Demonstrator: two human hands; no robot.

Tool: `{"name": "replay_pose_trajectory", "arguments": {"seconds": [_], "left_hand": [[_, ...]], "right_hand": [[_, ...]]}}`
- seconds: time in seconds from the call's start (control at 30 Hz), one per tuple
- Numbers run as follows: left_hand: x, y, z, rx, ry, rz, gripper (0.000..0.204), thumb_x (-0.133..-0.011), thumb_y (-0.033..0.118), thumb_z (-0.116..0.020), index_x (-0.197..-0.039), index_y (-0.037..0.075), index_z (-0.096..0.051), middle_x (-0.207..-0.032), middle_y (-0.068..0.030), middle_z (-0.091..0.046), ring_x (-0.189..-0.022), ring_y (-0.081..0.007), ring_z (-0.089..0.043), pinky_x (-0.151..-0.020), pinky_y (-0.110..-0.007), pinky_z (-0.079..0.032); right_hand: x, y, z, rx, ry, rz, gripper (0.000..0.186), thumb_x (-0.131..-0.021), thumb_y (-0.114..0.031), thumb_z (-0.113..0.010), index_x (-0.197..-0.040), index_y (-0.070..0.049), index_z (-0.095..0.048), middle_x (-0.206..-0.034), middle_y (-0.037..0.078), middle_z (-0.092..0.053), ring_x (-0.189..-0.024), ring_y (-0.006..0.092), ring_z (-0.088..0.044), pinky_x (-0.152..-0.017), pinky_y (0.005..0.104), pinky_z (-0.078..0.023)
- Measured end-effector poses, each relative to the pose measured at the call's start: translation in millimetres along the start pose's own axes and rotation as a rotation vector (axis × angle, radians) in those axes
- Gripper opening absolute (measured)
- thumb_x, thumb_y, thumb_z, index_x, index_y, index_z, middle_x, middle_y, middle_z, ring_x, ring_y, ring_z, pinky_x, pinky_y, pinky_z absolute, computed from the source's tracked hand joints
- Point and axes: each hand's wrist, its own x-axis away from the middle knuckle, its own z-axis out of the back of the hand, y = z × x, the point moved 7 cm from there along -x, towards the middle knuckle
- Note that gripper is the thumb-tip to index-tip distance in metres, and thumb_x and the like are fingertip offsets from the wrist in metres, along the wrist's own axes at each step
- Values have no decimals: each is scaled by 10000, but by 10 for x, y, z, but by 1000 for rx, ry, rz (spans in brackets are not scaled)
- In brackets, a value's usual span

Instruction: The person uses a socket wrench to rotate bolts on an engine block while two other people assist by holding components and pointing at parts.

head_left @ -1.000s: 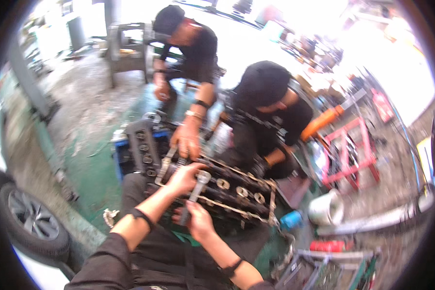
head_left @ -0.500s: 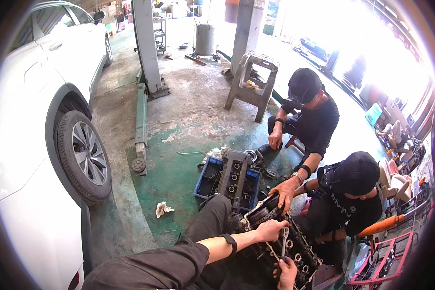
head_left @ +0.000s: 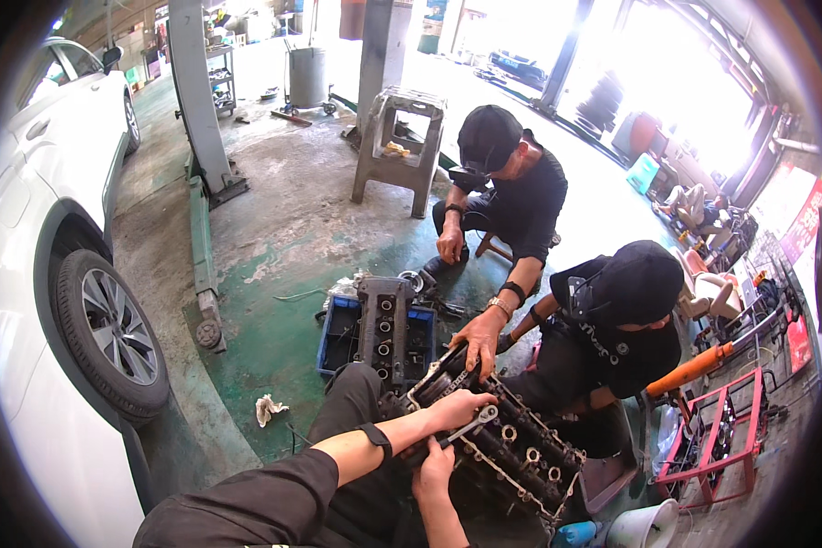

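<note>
A dark, oily cylinder head [head_left: 521, 452] lies on the floor in front of me. My left hand [head_left: 459, 407] is closed over the upper part of a shiny wrench [head_left: 480, 419], whose head sits on the cylinder head. My right hand [head_left: 435, 464] grips the wrench's lower handle, just below the left hand. A co-worker's hand [head_left: 478, 341] presses on the far end of the cylinder head. Both of my sleeves are black, and a dark band sits on my left wrist.
Two people in black squat across from me. A second engine part [head_left: 381, 324] rests on a blue crate [head_left: 336, 336]. A white car [head_left: 36, 274] stands at left, a lift post [head_left: 196, 100] and grey stool [head_left: 402, 146] behind, a red rack [head_left: 717, 438] and white bucket [head_left: 644, 528] at right.
My view has swung left and up, bringing the white car and more of the floor into sight. Both hands stay on the wrench at the cylinder head; the co-worker's hand stays on it.
</note>
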Motion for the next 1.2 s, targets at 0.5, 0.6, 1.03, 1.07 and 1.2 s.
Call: {"name": "replay_pose_trajectory", "arguments": {"seconds": [0.5,0.6,1.03,1.07,1.2], "left_hand": [[6,-121,-80,-45,88,109,347,-761,27,-503,-1106,42,-466,-776,-249,-609,-800,-415,-594,-693,-507,-453],[26,-56,-48,-52,52,155,398,-793,90,-558,-1182,130,-486,-827,-213,-629,-816,-387,-603,-697,-466,-466],[25,-52,-82,-83,-19,28,500,-717,4,-516,-1142,251,-606,-687,-228,-598,-654,-375,-606,-634,-464,-484],[28,-16,-52,-91,-13,64,495,-717,11,-520,-1141,250,-606,-683,-230,-595,-651,-377,-605,-629,-464,-484],[37,31,-25,-86,14,90,457,-695,27,-540,-1111,203,-607,-694,-230,-603,-660,-388,-609,-605,-481,-486]], "right_hand": [[-30,-1383,1601,754,89,97,311,-828,-140,-629,-1080,10,-526,-746,76,-608,-495,137,-557,-389,234,-402],[-23,-1371,1543,780,77,125,304,-837,-141,-619,-1073,22,-521,-755,87,-607,-486,149,-561,-375,242,-417],[260,-289,191,245,-176,-82,241,-898,-112,-517,-1079,-48,-371,-856,123,-588,-629,249,-634,-484,339,-526],[293,-364,245,262,-199,-110,245,-891,-119,-529,-1070,-52,-376,-838,117,-592,-610,242,-632,-460,325,-514],[317,-665,813,480,-223,-105,294,-855,-143,-597,-1086,-19,-465,-760,101,-611,-525,179,-597,-431,275,-472]]}}
